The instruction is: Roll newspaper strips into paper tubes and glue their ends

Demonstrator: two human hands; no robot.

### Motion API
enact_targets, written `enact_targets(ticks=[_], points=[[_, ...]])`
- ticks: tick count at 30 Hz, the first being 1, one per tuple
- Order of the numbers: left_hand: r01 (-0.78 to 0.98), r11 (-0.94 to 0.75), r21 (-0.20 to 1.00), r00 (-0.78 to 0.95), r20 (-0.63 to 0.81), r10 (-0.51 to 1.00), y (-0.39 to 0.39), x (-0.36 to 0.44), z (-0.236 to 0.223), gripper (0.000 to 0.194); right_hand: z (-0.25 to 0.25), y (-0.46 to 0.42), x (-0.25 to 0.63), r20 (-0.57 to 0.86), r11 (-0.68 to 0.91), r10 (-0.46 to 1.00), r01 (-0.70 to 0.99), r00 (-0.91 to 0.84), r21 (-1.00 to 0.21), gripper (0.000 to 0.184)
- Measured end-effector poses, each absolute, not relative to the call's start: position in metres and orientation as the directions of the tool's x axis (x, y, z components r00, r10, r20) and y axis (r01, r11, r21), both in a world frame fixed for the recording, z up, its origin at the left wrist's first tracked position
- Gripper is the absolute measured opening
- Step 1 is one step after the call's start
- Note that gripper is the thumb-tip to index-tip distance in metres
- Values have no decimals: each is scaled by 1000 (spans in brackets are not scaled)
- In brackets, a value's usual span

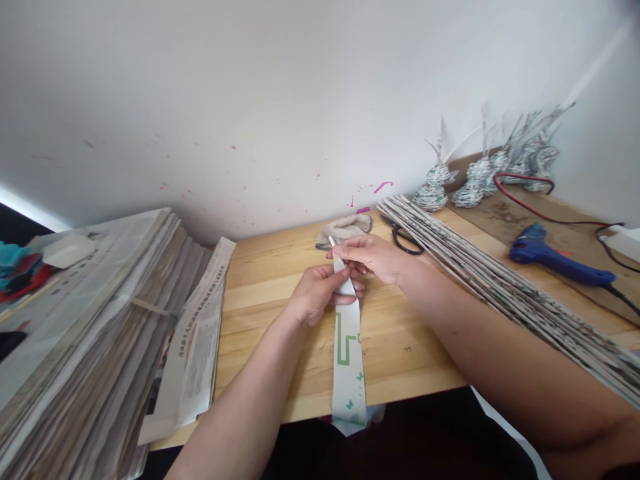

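Observation:
A long white paper strip (349,373) with green printing runs from the table's front edge up to both hands. Its far end is rolled at a slant into a thin tube. My right hand (370,257) pinches that rolled tip between thumb and fingers. Just nearer to me, my left hand (320,290) is closed on the strip, thumb on top and fingers partly beneath it. Behind the hands lies a crumpled grey-beige cloth (345,228). The strip's near end hangs over the table edge towards my lap.
Stacked newspapers (115,333) and cut newspaper strips (200,333) fill the left. On the right lie many rolled paper sticks (480,280), black-handled scissors (407,241) and a blue glue gun (560,257) on cardboard. Woven paper figures (433,190) stand by the wall.

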State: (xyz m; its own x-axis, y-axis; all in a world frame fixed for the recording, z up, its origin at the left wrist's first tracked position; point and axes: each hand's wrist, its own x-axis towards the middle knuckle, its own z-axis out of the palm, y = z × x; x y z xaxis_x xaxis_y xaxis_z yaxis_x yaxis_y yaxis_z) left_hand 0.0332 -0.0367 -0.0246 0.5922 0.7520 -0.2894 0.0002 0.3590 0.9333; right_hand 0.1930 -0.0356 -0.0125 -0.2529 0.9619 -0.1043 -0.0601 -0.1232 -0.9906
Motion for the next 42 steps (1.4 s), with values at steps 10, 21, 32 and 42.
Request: enact_targets(ticks=[10,21,32,42], points=[[-42,342,939,560,-262,786,-42,39,-25,31,-17,-33,185,-135,-144,989,-154,-69,-978,22],[65,254,965,516,-251,819,-43,42,-30,25,-22,-33,184,-135,-151,986,-174,-103,-973,30],[26,339,940,605,-285,743,-46,41,-27,30,-22,-30,192,-151,-169,982,-173,-110,-970,29],[41,331,943,649,-277,709,-46,41,-27,30,-17,-31,194,-163,-181,979,-151,-122,-972,37]])
